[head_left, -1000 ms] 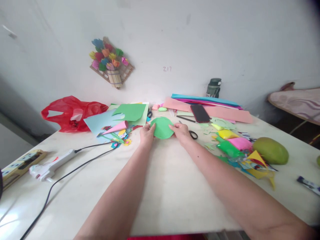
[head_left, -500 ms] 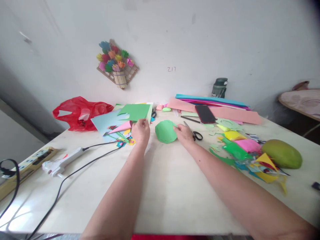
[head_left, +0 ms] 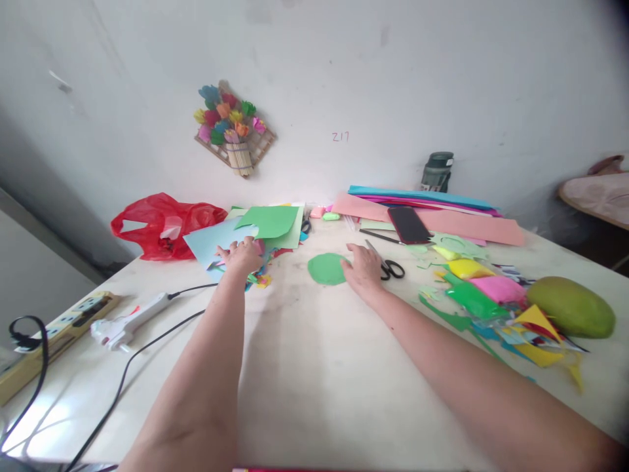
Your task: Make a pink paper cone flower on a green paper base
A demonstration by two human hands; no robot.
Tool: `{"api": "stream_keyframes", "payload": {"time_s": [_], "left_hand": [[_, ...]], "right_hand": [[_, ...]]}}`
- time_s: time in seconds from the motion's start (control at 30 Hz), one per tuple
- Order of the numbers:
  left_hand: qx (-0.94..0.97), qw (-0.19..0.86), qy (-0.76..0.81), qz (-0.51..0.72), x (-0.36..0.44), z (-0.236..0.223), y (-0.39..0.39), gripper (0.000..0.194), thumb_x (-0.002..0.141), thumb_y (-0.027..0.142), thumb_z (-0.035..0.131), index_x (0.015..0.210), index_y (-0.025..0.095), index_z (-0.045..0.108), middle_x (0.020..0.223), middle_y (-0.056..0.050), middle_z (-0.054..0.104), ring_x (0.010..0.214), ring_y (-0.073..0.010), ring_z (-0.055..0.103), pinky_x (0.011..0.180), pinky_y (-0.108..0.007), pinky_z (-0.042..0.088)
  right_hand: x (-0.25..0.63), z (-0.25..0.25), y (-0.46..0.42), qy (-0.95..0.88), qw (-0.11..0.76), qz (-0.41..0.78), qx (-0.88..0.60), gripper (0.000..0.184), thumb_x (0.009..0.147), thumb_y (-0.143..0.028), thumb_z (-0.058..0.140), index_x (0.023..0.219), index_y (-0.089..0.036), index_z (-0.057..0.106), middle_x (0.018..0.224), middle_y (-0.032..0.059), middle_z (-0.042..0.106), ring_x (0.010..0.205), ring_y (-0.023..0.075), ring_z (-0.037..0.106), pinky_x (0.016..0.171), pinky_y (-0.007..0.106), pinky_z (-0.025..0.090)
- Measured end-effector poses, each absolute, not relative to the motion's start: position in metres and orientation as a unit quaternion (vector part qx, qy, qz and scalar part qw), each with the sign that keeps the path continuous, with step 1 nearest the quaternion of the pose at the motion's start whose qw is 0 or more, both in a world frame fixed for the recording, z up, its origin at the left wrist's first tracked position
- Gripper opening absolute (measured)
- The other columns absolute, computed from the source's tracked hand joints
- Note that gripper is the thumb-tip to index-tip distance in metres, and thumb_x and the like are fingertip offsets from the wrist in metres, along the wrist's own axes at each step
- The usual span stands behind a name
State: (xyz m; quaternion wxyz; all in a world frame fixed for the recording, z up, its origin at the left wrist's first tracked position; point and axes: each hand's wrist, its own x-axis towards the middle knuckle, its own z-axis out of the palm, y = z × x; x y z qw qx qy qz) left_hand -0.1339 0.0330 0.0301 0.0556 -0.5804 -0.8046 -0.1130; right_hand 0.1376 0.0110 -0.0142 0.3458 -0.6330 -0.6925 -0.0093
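Observation:
A round green paper disc (head_left: 326,269) lies flat in the middle of the table. My right hand (head_left: 364,267) rests at its right edge with the fingers apart, holding nothing. Just right of that hand lie scissors (head_left: 392,269) with black handles. My left hand (head_left: 240,255) is spread over the pile of paper cut-outs (head_left: 264,280) at the left, partly covering a pink paper cone (head_left: 259,246). Behind that hand are a light blue sheet (head_left: 206,238) and a green sheet (head_left: 271,221).
A glue gun (head_left: 128,321) and its cord lie left, beside a power strip (head_left: 59,337). A red plastic bag (head_left: 170,226) sits behind. To the right are a phone (head_left: 409,225), clay packets (head_left: 474,298), paper scraps (head_left: 538,337) and a green mango-like fruit (head_left: 570,306).
My left hand has let go of the green disc and moved left over the cut-outs. The disc now lies on the table, and my right hand has released it. The view has shifted slightly.

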Motion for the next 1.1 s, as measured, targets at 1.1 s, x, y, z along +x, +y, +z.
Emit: {"api": "stream_keyframes", "payload": {"time_s": [1.1], "left_hand": [[-0.668, 0.100, -0.726, -0.132, -0.167, 0.045, 0.025, 0.061, 0.059, 0.003, 0.044, 0.116, 0.022, 0.045, 0.117, -0.005, 0.054, 0.107, -0.0217, 0.050, 0.103, -0.042, 0.019]], "right_hand": [[0.138, -0.012, 0.011, -0.710, 0.347, 0.024, -0.612, 0.024, 0.074, -0.019, 0.049, 0.094, -0.019, 0.062, 0.100, 0.0057, 0.062, 0.094, 0.0226, 0.050, 0.081, 0.036, 0.032]]}}
